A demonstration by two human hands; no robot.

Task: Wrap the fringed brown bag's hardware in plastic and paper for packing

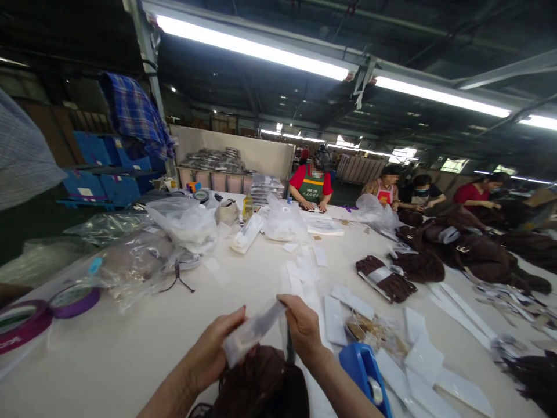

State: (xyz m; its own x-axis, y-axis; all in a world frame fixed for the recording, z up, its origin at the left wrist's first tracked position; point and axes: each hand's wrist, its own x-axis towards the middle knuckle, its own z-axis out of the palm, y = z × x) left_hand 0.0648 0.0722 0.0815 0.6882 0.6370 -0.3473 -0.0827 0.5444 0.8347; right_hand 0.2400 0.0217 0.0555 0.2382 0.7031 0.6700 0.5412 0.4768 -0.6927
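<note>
Low in the middle of the view, my left hand and my right hand both pinch a small clear plastic sleeve, stretched between them above the table. Both hands are closed on it. Just below them lies a dark brown bundle that looks like hair or fibre. A blue tape dispenser stands right of my right wrist.
White cards and clear bags lie across the long white table. Purple tape rolls sit at the left. More brown bundles lie at the right. Several other people work at the far end.
</note>
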